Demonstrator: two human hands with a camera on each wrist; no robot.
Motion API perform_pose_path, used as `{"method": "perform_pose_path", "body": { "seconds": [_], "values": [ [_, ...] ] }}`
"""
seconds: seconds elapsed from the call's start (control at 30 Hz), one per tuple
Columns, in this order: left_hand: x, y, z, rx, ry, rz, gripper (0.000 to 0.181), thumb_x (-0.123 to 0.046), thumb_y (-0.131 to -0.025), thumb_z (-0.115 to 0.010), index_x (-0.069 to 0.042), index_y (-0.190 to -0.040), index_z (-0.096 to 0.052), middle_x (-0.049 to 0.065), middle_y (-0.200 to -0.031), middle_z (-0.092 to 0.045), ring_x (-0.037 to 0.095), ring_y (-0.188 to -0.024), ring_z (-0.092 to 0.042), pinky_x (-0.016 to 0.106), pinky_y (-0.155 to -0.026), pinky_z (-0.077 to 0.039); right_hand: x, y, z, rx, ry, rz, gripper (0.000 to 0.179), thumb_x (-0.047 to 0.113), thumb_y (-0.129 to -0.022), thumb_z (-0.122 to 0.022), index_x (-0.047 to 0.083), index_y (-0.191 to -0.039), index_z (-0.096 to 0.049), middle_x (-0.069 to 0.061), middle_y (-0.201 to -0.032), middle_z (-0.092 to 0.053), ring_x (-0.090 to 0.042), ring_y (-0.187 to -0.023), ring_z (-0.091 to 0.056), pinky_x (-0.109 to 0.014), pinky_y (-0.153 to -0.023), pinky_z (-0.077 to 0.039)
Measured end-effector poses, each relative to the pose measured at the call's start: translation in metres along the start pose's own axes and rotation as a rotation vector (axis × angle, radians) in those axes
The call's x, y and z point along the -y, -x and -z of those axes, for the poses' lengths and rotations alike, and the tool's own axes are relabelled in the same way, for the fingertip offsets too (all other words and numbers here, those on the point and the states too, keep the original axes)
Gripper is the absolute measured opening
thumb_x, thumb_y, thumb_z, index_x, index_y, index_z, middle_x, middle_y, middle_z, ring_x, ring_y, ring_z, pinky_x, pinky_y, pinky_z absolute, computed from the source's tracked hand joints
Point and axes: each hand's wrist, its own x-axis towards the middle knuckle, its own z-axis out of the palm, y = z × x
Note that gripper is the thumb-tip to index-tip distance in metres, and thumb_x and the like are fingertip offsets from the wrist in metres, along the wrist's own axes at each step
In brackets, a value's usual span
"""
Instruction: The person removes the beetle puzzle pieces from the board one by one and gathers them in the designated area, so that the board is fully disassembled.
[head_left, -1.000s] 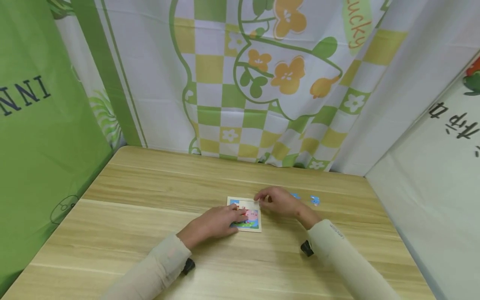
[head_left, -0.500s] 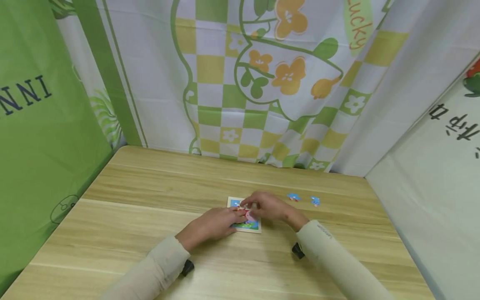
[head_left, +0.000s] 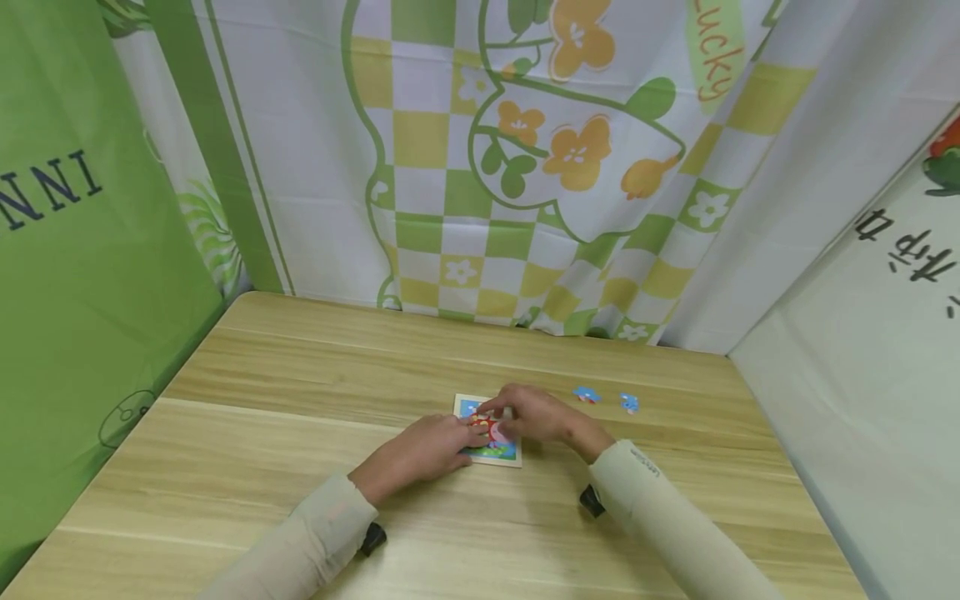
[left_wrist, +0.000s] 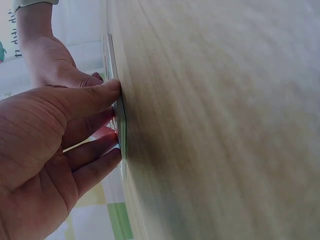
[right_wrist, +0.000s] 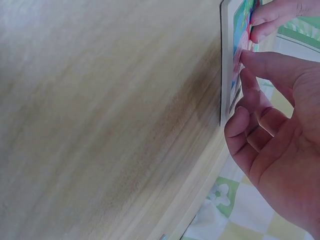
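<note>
A small square jigsaw puzzle in a pale wooden frame lies on the table, its picture showing pink, red, blue and green. My left hand comes in from the left, extended fingertips resting on the picture and the thumb at the frame's edge. Over the upper right of the puzzle is my right hand, thumb and index fingertips down at the picture. Its other fingers are bent, as the right wrist view shows. I cannot tell whether a piece is between its fingertips. The right hand hides much of the puzzle's top row.
Two loose blue puzzle pieces lie beyond the right hand: one piece with some red and another piece farther right. The wooden table meets a patterned curtain at the back and a green cloth at the left.
My right hand has moved left from the puzzle's top right corner onto the picture, uncovering the nearer loose piece. My left hand stays on the puzzle, nearly still.
</note>
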Motion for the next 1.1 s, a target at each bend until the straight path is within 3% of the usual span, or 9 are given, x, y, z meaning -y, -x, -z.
{"method": "perform_pose_path", "body": {
  "seconds": [0.17, 0.43, 0.63, 0.83, 1.1],
  "values": [
    [0.001, 0.0, -0.001, -0.015, -0.004, -0.021, 0.042, -0.023, -0.095, -0.077, -0.013, -0.136, -0.07, 0.005, -0.146, -0.061, 0.03, -0.118, -0.068, 0.048, -0.088, -0.058, 0.003, -0.002, 0.0, -0.011, -0.016, -0.014, 0.041, -0.002, -0.092, -0.068, 0.01, -0.131, -0.073, -0.006, -0.109, -0.07, -0.021, -0.097, -0.062, -0.037, -0.083, -0.051],
    [0.002, 0.0, -0.001, -0.018, -0.004, -0.034, 0.04, -0.021, -0.095, -0.077, -0.013, -0.133, -0.071, 0.004, -0.146, -0.061, 0.028, -0.119, -0.068, 0.046, -0.089, -0.058, 0.006, -0.009, -0.004, -0.061, -0.04, -0.042, 0.021, 0.009, -0.101, -0.065, 0.009, -0.119, -0.078, -0.001, -0.108, -0.072, -0.011, -0.095, -0.061, -0.033, -0.082, -0.052],
    [0.002, 0.0, -0.001, -0.021, -0.005, -0.043, 0.038, -0.02, -0.094, -0.077, -0.014, -0.132, -0.072, 0.004, -0.145, -0.062, 0.028, -0.115, -0.069, 0.046, -0.086, -0.059, 0.01, -0.016, -0.008, -0.121, -0.001, -0.086, 0.014, 0.011, -0.1, -0.068, 0.011, -0.105, -0.08, 0.0, -0.107, -0.074, -0.012, -0.097, -0.063, -0.034, -0.085, -0.052],
    [0.001, 0.0, -0.001, -0.017, 0.01, -0.05, 0.03, -0.018, -0.094, -0.077, -0.015, -0.124, -0.074, 0.002, -0.146, -0.062, 0.025, -0.1, -0.072, 0.042, -0.079, -0.059, 0.011, -0.021, -0.01, -0.154, 0.052, -0.077, 0.006, 0.011, -0.096, -0.073, 0.012, -0.096, -0.079, 0.005, -0.094, -0.073, -0.009, -0.086, -0.062, -0.031, -0.08, -0.052],
    [0.002, -0.002, 0.0, -0.035, 0.016, -0.054, 0.023, -0.018, -0.092, -0.08, -0.015, -0.114, -0.076, -0.001, -0.119, -0.072, 0.017, -0.077, -0.065, 0.035, -0.069, -0.057, 0.015, -0.026, -0.011, -0.168, 0.098, -0.094, 0.004, 0.016, -0.092, -0.079, 0.014, -0.091, -0.077, 0.009, -0.085, -0.071, -0.006, -0.078, -0.06, -0.03, -0.074, -0.052]
  ]
}}
